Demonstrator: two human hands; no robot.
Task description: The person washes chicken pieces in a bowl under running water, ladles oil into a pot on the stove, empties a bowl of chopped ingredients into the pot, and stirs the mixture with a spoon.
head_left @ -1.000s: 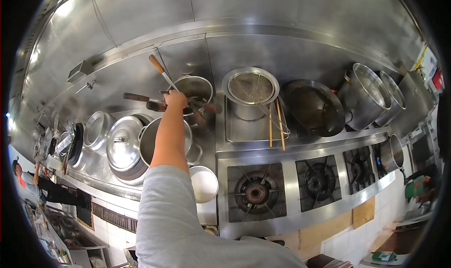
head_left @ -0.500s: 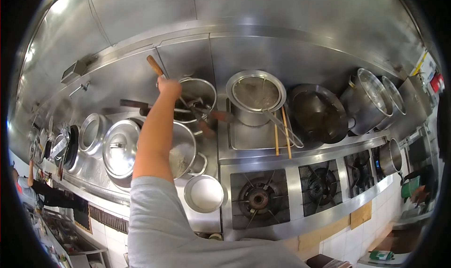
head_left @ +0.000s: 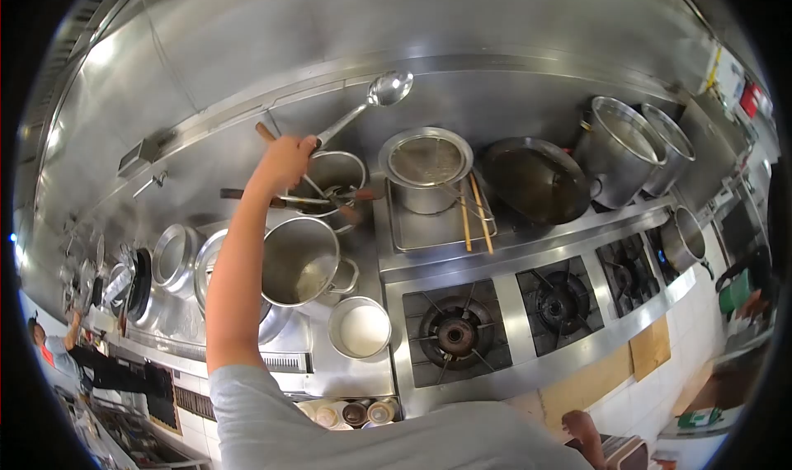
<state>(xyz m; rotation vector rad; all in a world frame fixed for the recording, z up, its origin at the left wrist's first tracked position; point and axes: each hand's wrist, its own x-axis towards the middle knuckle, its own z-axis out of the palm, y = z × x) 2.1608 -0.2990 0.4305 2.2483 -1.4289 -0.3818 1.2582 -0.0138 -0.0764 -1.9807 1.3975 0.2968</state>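
While the left hand (head_left: 289,161) is clenched round the end of the spoon's handle, the spoon (head_left: 390,88) sticks out up and right of the fingers, bowl in the air in front of the steel wall (head_left: 495,107). Main risk I see from my end: long lever, grip right at the tail. If the fingers loosen or the handle is slick, I'd expect the heavy end to twist down.

Fall zone: tool pot (head_left: 346,166) just below and right of the fingers, sieve (head_left: 425,158) further right on its own pot, handle angled out over the tray beside the chopsticks (head_left: 481,210). A low swing to the right could clip the sieve and tip it.

Second one: wood handle (head_left: 264,131) pokes out just left of the fingers, shaft running behind them. Can't tell if it touches. If it does, a quick pull could drag it along or rock the tool pot.

Third: big pot (head_left: 283,250) and pan (head_left: 338,331) stand open under the fingers, on the wearer's side. Anything dropped on the way back could land in them. White stuff in the pan, can't say what.

Right hand (head_left: 582,429) is low, far from the left fingers; can't tell if it grasps anything.
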